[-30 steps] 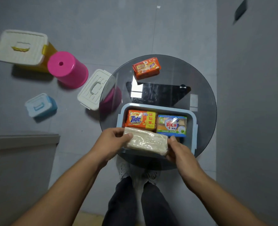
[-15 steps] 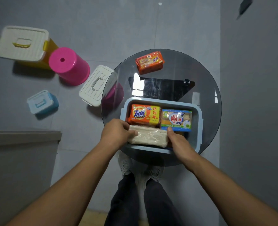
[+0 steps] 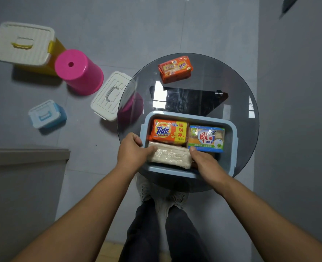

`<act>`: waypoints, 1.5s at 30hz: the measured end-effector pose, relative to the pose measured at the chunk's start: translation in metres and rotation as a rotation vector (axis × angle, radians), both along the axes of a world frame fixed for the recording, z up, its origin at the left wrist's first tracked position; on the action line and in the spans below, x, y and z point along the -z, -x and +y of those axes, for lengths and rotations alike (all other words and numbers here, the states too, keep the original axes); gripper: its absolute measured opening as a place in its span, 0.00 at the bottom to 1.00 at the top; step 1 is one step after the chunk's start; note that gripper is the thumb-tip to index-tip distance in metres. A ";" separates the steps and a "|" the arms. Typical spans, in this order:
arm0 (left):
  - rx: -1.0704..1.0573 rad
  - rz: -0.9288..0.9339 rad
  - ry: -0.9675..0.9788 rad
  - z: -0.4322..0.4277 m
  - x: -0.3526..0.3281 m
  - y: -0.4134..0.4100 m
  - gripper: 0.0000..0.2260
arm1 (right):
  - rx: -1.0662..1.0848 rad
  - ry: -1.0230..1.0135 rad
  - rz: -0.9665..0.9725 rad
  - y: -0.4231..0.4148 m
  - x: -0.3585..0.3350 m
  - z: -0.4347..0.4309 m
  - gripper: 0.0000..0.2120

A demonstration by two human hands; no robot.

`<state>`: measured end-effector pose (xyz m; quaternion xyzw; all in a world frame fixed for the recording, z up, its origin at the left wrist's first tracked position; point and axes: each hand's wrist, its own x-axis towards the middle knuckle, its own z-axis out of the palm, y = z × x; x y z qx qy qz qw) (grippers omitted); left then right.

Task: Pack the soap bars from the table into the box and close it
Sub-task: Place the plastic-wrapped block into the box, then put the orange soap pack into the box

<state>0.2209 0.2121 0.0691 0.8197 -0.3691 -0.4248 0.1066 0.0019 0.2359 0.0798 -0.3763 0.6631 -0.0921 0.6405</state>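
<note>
A light blue open box (image 3: 232, 133) sits on the near part of a round glass table (image 3: 237, 103). Inside it lie an orange Tide soap bar (image 3: 168, 131) at the back left and a blue-wrapped soap bar (image 3: 206, 138) at the back right. A pale beige soap bar (image 3: 170, 155) rests along the box's near side. My left hand (image 3: 132, 151) grips its left end and my right hand (image 3: 206, 161) holds its right end. Another orange soap bar (image 3: 175, 68) lies on the far side of the table.
A white lid with a handle (image 3: 109, 95) leans at the table's left edge over a pink container. On the floor to the left stand a pink stool (image 3: 78, 71), a yellow box with white lid (image 3: 24, 44) and a small blue box (image 3: 46, 114). My feet (image 3: 162, 195) show below.
Both hands lowered the beige soap bar from above the box's near rim down into the box, where it now lies flat.
</note>
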 end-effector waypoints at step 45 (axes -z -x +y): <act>-0.105 0.500 0.090 -0.277 0.107 0.036 0.10 | 0.352 0.219 0.106 -0.017 0.123 -0.310 0.15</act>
